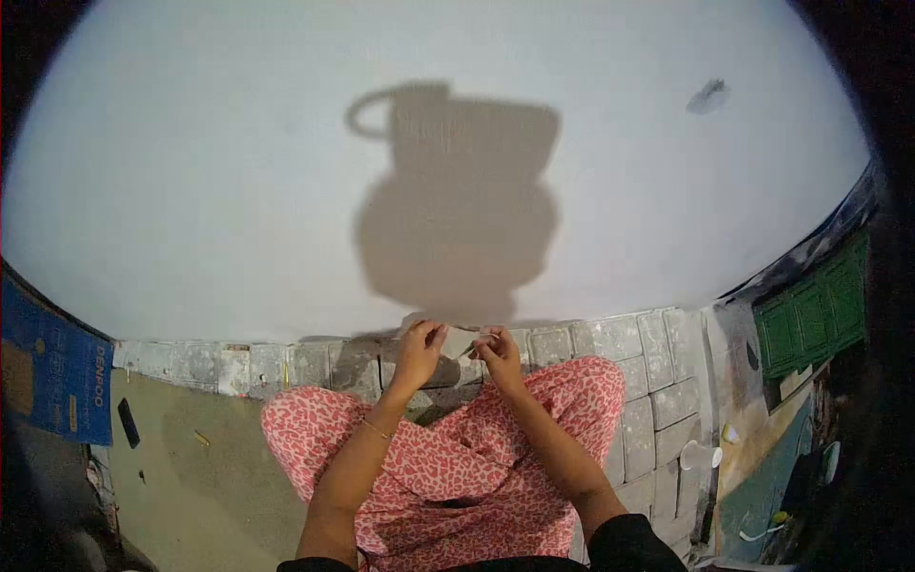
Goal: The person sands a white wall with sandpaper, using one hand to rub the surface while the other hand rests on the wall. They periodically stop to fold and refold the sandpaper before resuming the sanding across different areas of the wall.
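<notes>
My left hand (417,356) is closed in a pinch, thumb against fingers, in front of the white wall's foot. Close to its right, my right hand (499,357) is also pinched, with a small dark tip showing at its fingers. Between the two hands lies a pale patch that may be a thin sheet or only the paving behind; its kind is too small and blurred to tell. Both hands are above my crossed legs in pink patterned trousers (457,472), and a thin bracelet (377,429) circles the left wrist.
A white wall (238,210) with my shadow rises ahead. Grey paving blocks (658,400) run along its foot. At left are a mat (205,486), a black phone-like object (129,423) and a blue printed box (57,367). Rightward are a white cup (701,456) and a green crate-like panel (815,310).
</notes>
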{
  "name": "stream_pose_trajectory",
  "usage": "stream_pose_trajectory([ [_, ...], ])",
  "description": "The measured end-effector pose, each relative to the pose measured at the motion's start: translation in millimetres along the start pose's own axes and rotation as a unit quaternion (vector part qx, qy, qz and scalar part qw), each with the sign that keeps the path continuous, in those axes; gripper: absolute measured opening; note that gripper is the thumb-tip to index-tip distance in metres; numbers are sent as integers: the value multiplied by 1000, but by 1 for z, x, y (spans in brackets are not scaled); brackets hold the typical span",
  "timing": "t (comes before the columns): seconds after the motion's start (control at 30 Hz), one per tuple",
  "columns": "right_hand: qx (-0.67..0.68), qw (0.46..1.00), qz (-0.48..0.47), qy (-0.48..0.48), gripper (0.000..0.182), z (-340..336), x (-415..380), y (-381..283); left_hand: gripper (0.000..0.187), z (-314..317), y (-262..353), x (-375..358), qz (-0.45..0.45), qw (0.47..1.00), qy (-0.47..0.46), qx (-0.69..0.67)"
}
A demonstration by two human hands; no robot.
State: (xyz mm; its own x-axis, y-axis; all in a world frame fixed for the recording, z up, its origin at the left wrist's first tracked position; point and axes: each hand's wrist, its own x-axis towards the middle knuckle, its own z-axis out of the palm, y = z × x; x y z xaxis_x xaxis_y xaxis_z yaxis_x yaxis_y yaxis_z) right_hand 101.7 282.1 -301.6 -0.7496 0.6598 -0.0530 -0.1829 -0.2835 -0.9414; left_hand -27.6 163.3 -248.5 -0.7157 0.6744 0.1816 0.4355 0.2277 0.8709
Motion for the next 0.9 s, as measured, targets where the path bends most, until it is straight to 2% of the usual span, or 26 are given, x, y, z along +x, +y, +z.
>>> stream_pose_trajectory([
  [0.07,47,997,-47,-38,14,-3,1,4,22,0,-1,0,1,1000,10,-8],
  [0.17,30,995,-69,-69,10,-5,3,6,20,-2,3,0,-34,999,-6,-3],
  [0.23,22,996,-62,-62,9,-3,2,4,21,-1,0,0,-30,995,1,-91],
  [0.33,-4,998,-41,-42,11,2,0,-7,25,3,-7,0,-56,991,-3,-118],
  [0.43,-42,999,-21,-27,16,3,0,-11,32,21,-39,2,-38,984,6,-176],
  [0.5,-61,998,-15,-25,19,4,0,-13,39,14,-28,2,-37,990,3,-136],
  [0.57,-24,999,-42,-18,20,5,-1,-13,45,14,-26,2,-36,995,-1,-96],
  [0.63,-20,999,-31,-17,20,4,0,-13,53,19,-33,1,2,998,-5,-60],
  [0.73,-12,1000,-13,-13,20,2,2,-9,54,9,-10,-2,-8,999,1,-34],
  [0.77,-9,1000,-5,-8,21,2,2,-9,54,9,-11,-1,-7,999,1,-34],
  [0.83,10,1000,-4,-3,21,3,1,-10,51,9,-14,1,-58,990,-14,-126],
  [0.9,29,1000,-2,2,21,3,1,-9,47,3,-5,0,-86,987,-7,-132],
])
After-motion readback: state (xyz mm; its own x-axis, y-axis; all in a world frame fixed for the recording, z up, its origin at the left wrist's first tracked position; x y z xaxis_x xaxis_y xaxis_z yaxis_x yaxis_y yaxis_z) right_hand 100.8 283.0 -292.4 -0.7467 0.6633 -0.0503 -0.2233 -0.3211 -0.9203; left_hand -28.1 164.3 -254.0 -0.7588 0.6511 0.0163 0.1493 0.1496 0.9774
